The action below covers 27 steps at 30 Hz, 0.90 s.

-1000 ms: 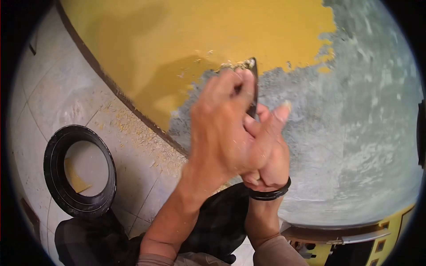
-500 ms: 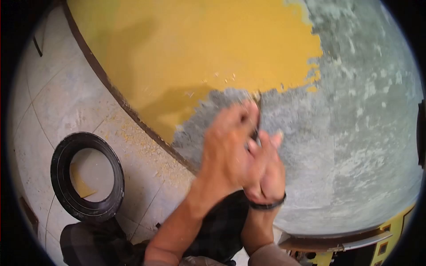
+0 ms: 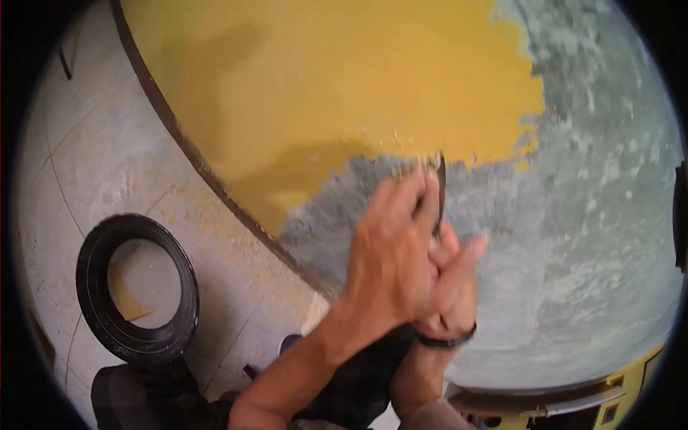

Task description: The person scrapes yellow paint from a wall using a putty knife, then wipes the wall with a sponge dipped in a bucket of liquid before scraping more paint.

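A dark, thin-bladed tool (image 3: 442,188) is held against the wall at the lower border of the yellow paint (image 3: 344,79). My left hand (image 3: 393,247) has its fingers pressed on the blade near its tip. Behind and partly below it, my right hand (image 3: 455,287), with a black band at the wrist, is closed round the lower end of the tool; the handle is mostly hidden. Small yellow flakes (image 3: 398,137) show just above the tool tip. Bare grey wall (image 3: 502,208) lies around and right of both hands.
On the tiled floor at the left stands a black round bucket (image 3: 188,315) with a yellowish piece inside. Paint chips (image 3: 208,222) are scattered along the brown wall edge (image 3: 172,125). A yellow structure with a ledge (image 3: 573,403) shows at the lower right.
Both hands and the tool have moved a little to the right in the view. The wall has also shifted slightly right, and the bucket slightly left.
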Available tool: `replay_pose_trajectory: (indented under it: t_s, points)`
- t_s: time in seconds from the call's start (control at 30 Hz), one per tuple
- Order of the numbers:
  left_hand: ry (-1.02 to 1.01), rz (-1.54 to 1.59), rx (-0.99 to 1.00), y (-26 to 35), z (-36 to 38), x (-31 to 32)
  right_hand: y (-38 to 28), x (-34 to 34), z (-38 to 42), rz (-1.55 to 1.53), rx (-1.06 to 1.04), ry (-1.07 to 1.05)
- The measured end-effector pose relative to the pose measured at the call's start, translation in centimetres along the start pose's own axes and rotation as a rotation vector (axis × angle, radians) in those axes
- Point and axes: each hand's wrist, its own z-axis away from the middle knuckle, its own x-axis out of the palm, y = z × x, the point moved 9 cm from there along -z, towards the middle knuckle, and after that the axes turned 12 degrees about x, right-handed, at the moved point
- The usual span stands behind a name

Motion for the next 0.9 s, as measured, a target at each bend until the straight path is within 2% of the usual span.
replay_pose_trajectory:
  t_s: [0.03,0.07,0.13,0.2,0.27,0.33,0.4,0.43,0.53,0.57,0.6,0.67,0.7,0.8,0.83,0.9]
  points:
    - [-0.011,-0.001,-0.017,-0.3,-0.8,-0.3,0.6,-1.5,-1.4,-0.082,0.080,0.103]
    - [-0.022,0.017,-0.013,0.1,-0.5,-0.1,0.7,-2.6,-1.0,-0.086,0.066,0.120]
    - [-0.055,0.019,-0.005,0.4,-0.5,-0.2,0.7,-1.7,-0.4,-0.220,0.055,-0.068]
    - [0.011,0.077,0.015,1.0,0.5,0.3,0.4,-0.8,1.1,-0.171,0.039,-0.052]
    - [0.033,0.098,0.028,1.4,0.9,1.1,0.0,-2.1,1.1,-0.079,0.083,0.128]
    - [-0.051,0.122,-0.002,0.2,-0.1,1.1,-0.3,-1.3,0.1,-0.045,0.101,0.097]
    - [0.093,-0.065,0.085,0.2,-1.2,-0.4,-0.6,0.0,-2.0,0.071,0.009,0.097]
    - [-0.022,-0.078,0.024,0.2,-1.5,-0.3,-0.7,-0.6,-1.0,0.064,0.007,0.106]
    - [-0.037,0.074,0.048,1.1,0.2,1.1,-0.6,-0.3,1.5,-0.098,0.067,-0.101]
    - [0.028,0.091,0.070,2.0,0.3,1.3,-0.7,-1.8,1.8,-0.053,0.089,0.171]
    - [0.040,0.079,0.082,1.5,0.1,1.2,-1.2,-0.7,1.2,-0.047,0.085,0.152]
    - [0.047,0.100,0.074,1.2,-0.2,0.9,-1.6,-1.4,0.9,-0.099,0.072,0.324]
    - [0.026,0.064,0.048,0.8,-0.8,0.5,-1.6,0.1,0.6,-0.077,0.132,0.003]
    - [0.027,0.071,0.025,1.0,-0.8,0.4,-1.2,0.5,0.7,-0.053,0.176,0.021]
    - [0.023,0.103,0.026,1.3,-0.5,0.5,-1.0,-0.6,1.3,-0.091,0.112,0.259]
    - [0.042,0.088,0.061,1.9,-0.3,0.7,-1.1,-0.1,1.3,-0.040,0.104,0.139]
